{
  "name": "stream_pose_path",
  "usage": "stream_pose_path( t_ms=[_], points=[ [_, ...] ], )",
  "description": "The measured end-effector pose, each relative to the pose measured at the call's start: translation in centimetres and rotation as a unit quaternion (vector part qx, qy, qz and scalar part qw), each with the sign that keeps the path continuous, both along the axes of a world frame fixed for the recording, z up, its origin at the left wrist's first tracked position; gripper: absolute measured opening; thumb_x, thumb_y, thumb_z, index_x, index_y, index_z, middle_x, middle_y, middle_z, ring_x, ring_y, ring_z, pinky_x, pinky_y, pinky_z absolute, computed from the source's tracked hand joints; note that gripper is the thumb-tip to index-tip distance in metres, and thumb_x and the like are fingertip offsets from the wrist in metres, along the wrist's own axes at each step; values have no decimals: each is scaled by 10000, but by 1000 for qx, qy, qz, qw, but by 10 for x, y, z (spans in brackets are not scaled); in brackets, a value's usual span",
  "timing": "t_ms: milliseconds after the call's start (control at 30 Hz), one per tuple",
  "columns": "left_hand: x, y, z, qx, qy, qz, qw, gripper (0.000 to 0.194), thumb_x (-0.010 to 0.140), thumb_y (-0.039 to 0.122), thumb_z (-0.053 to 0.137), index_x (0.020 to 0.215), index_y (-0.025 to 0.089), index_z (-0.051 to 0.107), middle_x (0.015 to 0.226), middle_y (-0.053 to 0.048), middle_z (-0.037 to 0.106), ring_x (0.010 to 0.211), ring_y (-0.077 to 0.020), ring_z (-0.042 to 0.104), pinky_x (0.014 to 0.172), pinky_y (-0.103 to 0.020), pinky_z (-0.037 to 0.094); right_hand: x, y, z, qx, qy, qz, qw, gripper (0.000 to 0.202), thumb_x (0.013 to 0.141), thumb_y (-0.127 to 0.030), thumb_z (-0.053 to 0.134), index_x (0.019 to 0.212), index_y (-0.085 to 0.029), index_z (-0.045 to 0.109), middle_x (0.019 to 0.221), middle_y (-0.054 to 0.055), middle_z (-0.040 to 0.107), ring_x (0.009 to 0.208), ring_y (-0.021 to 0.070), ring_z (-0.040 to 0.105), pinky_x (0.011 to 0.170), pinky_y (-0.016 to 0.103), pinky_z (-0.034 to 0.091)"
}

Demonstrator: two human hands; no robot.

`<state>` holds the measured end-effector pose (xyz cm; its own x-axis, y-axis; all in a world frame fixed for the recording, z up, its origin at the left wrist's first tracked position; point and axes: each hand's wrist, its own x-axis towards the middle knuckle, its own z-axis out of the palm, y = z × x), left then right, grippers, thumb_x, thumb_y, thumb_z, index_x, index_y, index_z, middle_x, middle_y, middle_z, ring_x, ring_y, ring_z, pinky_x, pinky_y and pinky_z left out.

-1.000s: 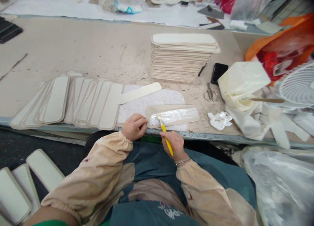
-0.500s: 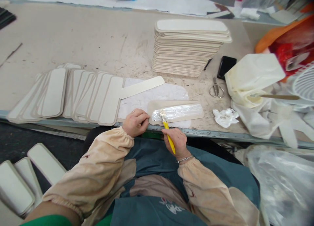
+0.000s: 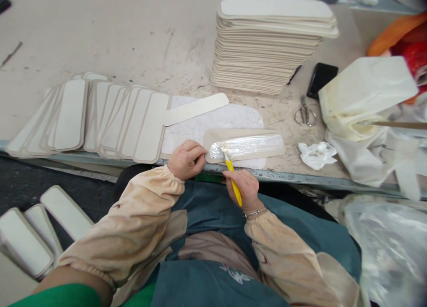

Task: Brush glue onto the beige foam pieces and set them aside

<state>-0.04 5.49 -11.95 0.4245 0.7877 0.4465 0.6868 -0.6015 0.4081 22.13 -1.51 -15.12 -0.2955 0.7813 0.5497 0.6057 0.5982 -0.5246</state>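
A beige panel (image 3: 278,150) with rounded ends lies flat at the table's front edge, its middle coated with a shiny whitish wet layer (image 3: 253,145) that looks like glue. My right hand (image 3: 245,187) is closed around the yellow handle of a brush (image 3: 232,171), whose bristles touch the coating near its left end. With fingers curled, my left hand (image 3: 187,160) grips the panel's left end. White paper (image 3: 187,131) lies under the panel. Just behind, a narrow off-white strip (image 3: 196,109) rests partly on that paper, its left end meeting a row of overlapping pale panels (image 3: 151,127).
A tall stack of panels (image 3: 267,53) stands at the back. To the right are scissors (image 3: 304,113), a black phone (image 3: 322,80), crumpled white tissue (image 3: 316,155) and a cut plastic jug (image 3: 367,93) with a stick in it. More panels (image 3: 26,240) lie at the lower left.
The camera view has shifted, so the table items sit a little higher in it. The brush tip stays near the coating's left end, and both hands keep their holds.
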Motion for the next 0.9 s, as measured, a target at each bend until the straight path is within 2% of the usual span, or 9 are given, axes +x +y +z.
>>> stream_pose_path(
  t_ms=[333,600,900],
  points=[
    [1,0,0,-20,1,7,1000,156,809,178,523,880,175,661,864,-57,632,823,-174,584,779,-318,502,0,-1,0,6,-6,-3,1000,266,850,-117,553,1084,-229,611,841,34,679,757,160,623,725,305,482],
    [1,0,-1,-14,5,4,1000,161,814,171,516,881,173,661,864,-55,630,821,-171,582,778,-311,497,-1,1,-2,32,-10,-12,999,269,836,-121,576,1079,-228,623,837,37,676,726,160,608,706,301,476],
    [1,0,0,-2,-4,-2,1000,155,795,149,530,883,169,657,854,-63,641,807,-174,581,746,-302,497,-3,0,2,27,-9,-15,999,266,821,-90,583,1051,-217,628,812,31,676,714,147,610,698,283,471]
  ],
)
